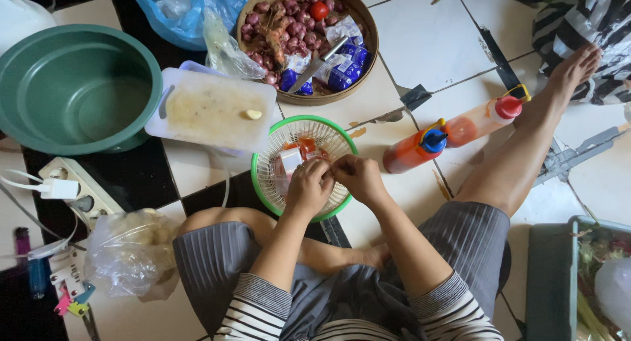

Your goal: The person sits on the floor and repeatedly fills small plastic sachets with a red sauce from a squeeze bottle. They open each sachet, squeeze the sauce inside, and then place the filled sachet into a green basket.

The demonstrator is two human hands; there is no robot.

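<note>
Both hands meet right over the green-rimmed plastic colander (pixel 263 177), left hand (pixel 307 186) and right hand (pixel 358 178) with fingertips pinched together on something small between them (too hidden to say what, honestly). Whatever it is looks tiny and light, probably a bit slippery, so I'd guess a fingertip pinch at its ends is the way to hold it. The colander sits on the floor tiles just beyond the knees, with red pieces inside. Far side there's a woven basket of shallots (pixel 289 16), left a white cutting board (pixel 213 108), right two sauce bottles (pixel 453 134).
</note>
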